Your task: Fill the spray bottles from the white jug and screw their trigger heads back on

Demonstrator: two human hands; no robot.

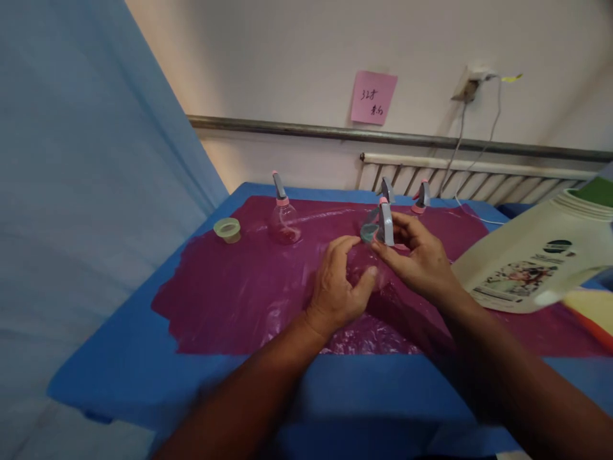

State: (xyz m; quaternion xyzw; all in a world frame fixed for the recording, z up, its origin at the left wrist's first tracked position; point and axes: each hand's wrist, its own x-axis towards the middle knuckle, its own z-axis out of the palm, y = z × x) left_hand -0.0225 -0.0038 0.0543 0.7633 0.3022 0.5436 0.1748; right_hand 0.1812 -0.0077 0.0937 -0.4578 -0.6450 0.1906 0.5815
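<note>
My left hand (pixel 341 281) curls around the clear round body of a spray bottle (pixel 366 262) near the middle of the table. At its top, my right hand (pixel 416 255) has its thumb and fingers closed on the grey and pink spray head (pixel 385 222). Whether the head is screwed onto the bottle, I cannot tell. Just behind it stand another grey sprayer top (pixel 387 190) and a bottle with bluish content (pixel 368 231), both partly hidden.
Left of my hands is a clear spray bottle (pixel 286 223), and beyond it a small greenish cup (pixel 228 230). Another spray bottle (pixel 421 197) stands at the back right. A large cream jug (pixel 522 262) leans at right. Purple plastic sheeting (pixel 230 300) covers the blue table (pixel 119 345).
</note>
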